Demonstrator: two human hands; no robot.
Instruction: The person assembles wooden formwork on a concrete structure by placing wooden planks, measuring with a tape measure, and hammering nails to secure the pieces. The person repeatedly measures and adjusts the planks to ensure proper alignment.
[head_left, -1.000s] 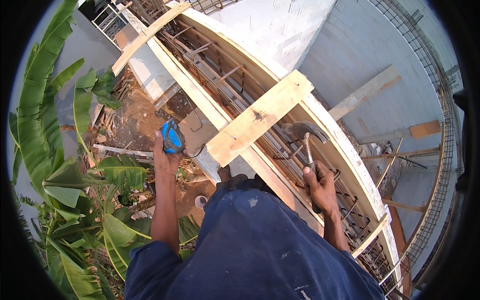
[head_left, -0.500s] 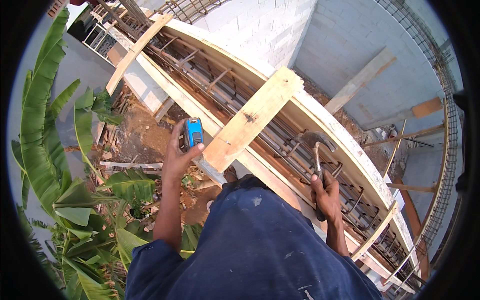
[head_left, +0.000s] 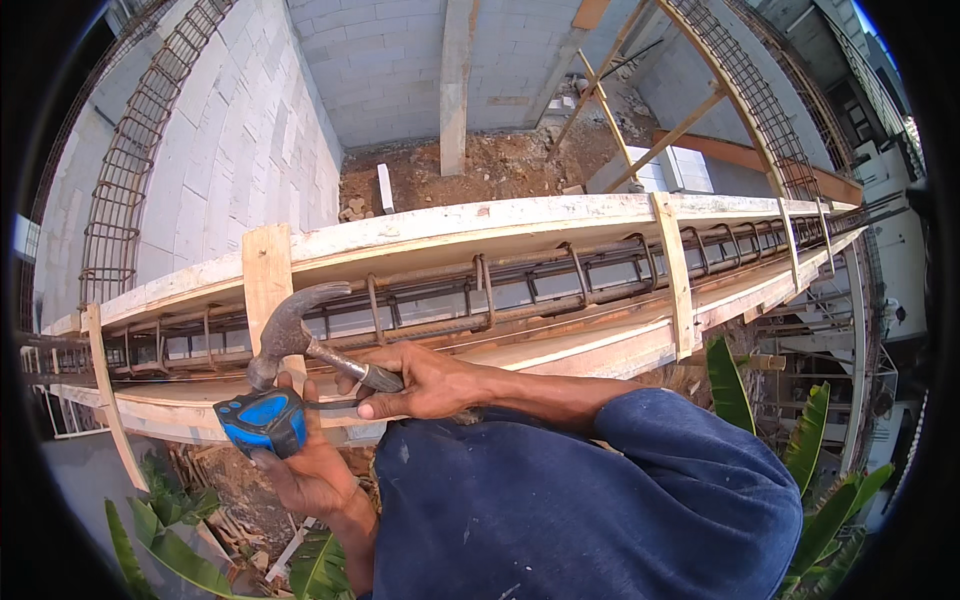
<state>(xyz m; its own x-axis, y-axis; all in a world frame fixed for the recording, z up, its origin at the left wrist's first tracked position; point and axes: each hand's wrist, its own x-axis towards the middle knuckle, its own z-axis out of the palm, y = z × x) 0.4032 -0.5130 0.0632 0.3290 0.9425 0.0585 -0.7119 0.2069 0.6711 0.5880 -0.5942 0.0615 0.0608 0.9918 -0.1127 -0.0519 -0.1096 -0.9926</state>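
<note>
By the near edge of the formwork [head_left: 590, 345], our left hand [head_left: 312, 480] clasped a blue tape measure [head_left: 262, 418], our right hand [head_left: 428, 380] gripped a hammer [head_left: 286, 335] — whose slip could knock the tape loose.

The right forearm [head_left: 540, 396] crosses leftward before the torso [head_left: 560, 500], the right fingers [head_left: 402, 357] curled near the bent left fingers [head_left: 314, 430].

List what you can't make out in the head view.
Head view:
Grey steel claw hammer: handle end, hidden by the right grip.
Blue-and-black tape measure: underside, facing away.
Pale wooden crosspiece: lower part, behind the hammer.
Dark blue shirt: part cut off by the bottom edge.
</note>
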